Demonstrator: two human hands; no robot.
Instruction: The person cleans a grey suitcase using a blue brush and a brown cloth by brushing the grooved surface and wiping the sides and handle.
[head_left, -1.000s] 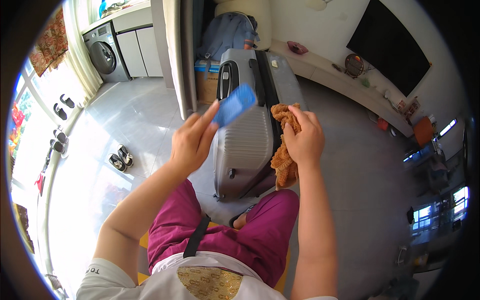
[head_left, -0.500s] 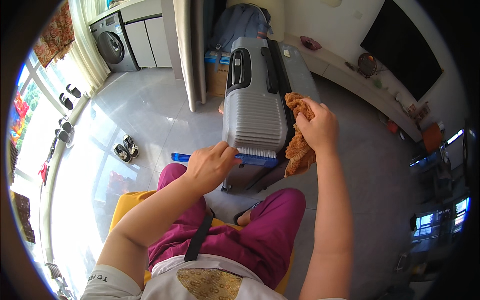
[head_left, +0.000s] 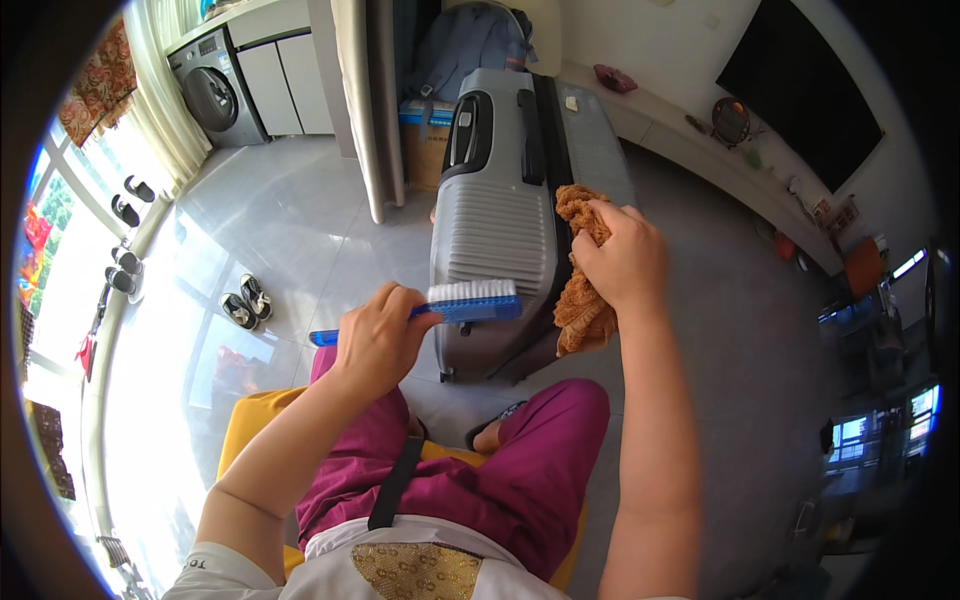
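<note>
A grey ribbed suitcase (head_left: pixel 497 220) lies on the floor in front of my knees. My left hand (head_left: pixel 377 335) grips a blue brush (head_left: pixel 466 303) with white bristles, held level over the near end of the suitcase, bristles up. My right hand (head_left: pixel 625 255) clutches an orange-brown cloth (head_left: pixel 580 300) against the suitcase's right side edge; part of the cloth hangs below my fist. I sit on a yellow seat (head_left: pixel 243 440) in magenta trousers.
A curtain and pillar (head_left: pixel 370 100) stand behind the suitcase, with a cardboard box (head_left: pixel 422 150) and a washing machine (head_left: pixel 210 85) beyond. Shoes (head_left: pixel 245 300) lie on the pale floor at left. A low shelf with a dark screen (head_left: pixel 800 80) runs along the right.
My left hand has lowered the brush from an upright raised pose to level over the suitcase's near end. My right hand has stayed on the cloth at the suitcase's side.
</note>
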